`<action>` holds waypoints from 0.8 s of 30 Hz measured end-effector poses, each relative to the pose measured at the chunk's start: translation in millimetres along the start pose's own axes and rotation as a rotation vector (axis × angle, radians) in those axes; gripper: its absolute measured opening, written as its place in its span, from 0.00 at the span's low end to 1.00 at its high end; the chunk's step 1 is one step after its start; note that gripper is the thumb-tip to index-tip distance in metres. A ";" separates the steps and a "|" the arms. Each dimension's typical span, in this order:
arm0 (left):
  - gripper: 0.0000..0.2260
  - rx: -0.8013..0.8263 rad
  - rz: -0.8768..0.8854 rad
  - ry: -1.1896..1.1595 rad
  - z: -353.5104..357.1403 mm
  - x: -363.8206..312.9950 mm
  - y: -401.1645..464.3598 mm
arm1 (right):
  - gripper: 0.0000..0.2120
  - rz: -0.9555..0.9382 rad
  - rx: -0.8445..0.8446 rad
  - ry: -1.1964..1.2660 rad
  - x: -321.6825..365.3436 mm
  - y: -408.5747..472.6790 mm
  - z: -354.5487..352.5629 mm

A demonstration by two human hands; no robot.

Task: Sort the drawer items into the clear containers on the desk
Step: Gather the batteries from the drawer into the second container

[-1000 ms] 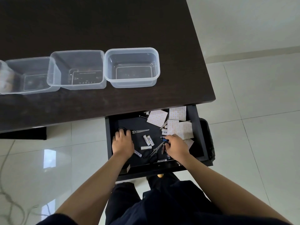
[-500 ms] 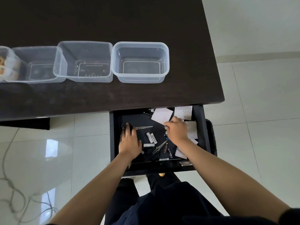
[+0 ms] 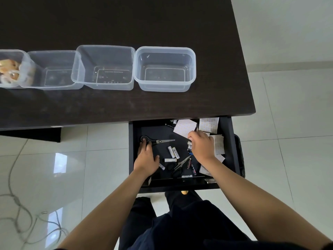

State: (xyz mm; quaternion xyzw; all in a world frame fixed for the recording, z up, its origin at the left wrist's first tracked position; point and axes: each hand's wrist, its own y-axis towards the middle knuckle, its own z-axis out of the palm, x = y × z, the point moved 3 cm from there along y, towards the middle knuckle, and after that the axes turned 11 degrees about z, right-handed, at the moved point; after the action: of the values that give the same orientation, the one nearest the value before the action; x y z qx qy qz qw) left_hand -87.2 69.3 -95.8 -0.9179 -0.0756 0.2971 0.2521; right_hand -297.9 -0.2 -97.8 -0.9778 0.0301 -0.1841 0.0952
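the tabletop [image 3: 126, 107] is dark, with four clear containers in a row well back from its near edge. below its near right corner the drawer [image 3: 228, 152] stands pulled open, and here the step in hand is done: gathering loose items to lift out.

the left hand [image 3: 146, 159] lies at the drawer's left side, fingers reaching into the handle loops of the black scissors [image 3: 158, 141]; whether they have closed into a grip cannot be told. a sound lift would take the handles, blades kept pointing away. the right hand [image 3: 202, 146] is curled over small pieces at the drawer's middle right, where batteries [image 3: 173, 152] and paper slips [image 3: 209, 125] lie; it seems to pinch something small, though what exactly is hidden. picking one kind at a time would keep the sort clean. a second pair of scissors [image 3: 177, 166] lies near the drawer's front edge.

containers: the rightmost container [image 3: 164, 50], the second container [image 3: 106, 47] and the third container [image 3: 52, 53] look to hold nothing; the leftmost container [image 3: 23, 73], cut by the frame, holds pale rings, perhaps tape rolls [image 3: 9, 73].
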 end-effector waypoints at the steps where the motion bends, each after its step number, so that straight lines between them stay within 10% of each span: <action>1: 0.31 -0.001 -0.001 -0.013 -0.3 0.2 -0.1 | 0.12 -0.002 -0.029 0.021 1.9 -1.6 0.1; 8: 0.30 -0.018 -0.006 -0.048 -0.9 0.7 -0.8 | 0.07 0.120 0.001 0.390 19.0 -17.4 0.6; 17: 0.31 -0.007 0.003 -0.072 -1.4 1.2 -1.4 | 0.05 0.924 0.086 1.334 36.2 -27.3 10.8; 24: 0.32 0.033 0.029 -0.079 -0.2 2.5 1.3 | 0.19 1.037 0.184 1.283 44.3 -45.7 25.6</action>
State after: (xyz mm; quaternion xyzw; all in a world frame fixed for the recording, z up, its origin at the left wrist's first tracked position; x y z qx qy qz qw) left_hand -85.1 68.7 -97.6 -0.9021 -0.0675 0.3381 0.2597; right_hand -246.3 44.9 -96.6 -0.5332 0.5105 -0.6404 0.2118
